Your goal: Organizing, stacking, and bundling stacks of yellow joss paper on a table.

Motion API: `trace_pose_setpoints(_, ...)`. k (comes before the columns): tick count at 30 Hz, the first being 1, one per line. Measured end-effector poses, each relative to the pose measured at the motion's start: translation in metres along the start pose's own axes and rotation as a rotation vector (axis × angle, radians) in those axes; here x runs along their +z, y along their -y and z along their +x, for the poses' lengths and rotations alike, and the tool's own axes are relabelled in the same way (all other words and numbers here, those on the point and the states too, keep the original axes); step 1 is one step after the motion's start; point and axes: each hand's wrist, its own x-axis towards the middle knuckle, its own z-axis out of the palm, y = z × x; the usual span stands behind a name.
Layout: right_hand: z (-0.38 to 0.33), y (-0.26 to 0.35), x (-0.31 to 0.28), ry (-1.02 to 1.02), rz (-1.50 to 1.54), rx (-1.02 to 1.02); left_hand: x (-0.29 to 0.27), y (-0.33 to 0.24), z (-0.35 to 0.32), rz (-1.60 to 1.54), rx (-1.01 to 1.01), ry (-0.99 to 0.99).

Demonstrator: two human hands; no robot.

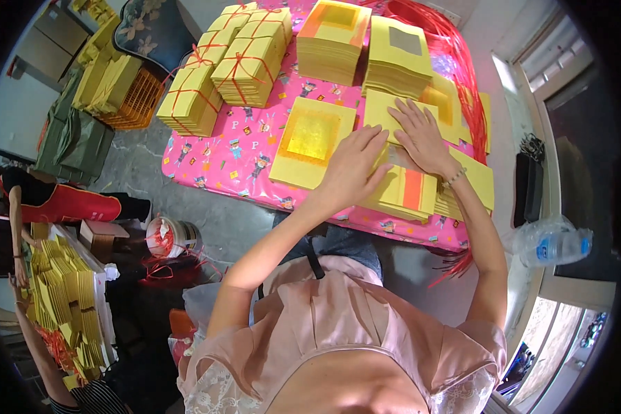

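Note:
My left hand (355, 168) lies with fingers stretched out against the left side of a stack of yellow paper (381, 112). Flat on top of that stack, near its right side, rests my right hand (421, 135), its fingers spread. Neither hand is closed around anything. Just left of my left hand sits a yellow stack with a gold foil square (309, 140). Nearer me is another yellow stack with an orange strip (412, 190), partly hidden by my left hand. More yellow paper (466, 183) lies beneath my right wrist.
A pink patterned cloth (234, 162) covers the table. Tall paper stacks (331, 58) and bundles tied with red string (245, 69) stand farther back. Red strings (470, 103) hang along the right. Plastic bottles (559, 245) are at right. Co-workers handle yellow paper (65, 293) at left.

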Motion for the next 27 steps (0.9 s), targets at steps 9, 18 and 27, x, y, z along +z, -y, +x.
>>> trace_pose_setpoints(9,0.002,0.002,0.009,-0.062,-0.031,-0.038,0.033,0.006,0.011,0.229,0.045,0.187)
trace_pose_setpoints(18,-0.016,0.009,-0.008,-0.122,0.088,-0.022,0.033,0.007,0.013,0.279,0.053,0.214)
trace_pose_setpoints(27,-0.070,0.037,-0.023,-0.055,0.103,0.047,0.031,0.001,0.012,0.288,0.048,0.229)
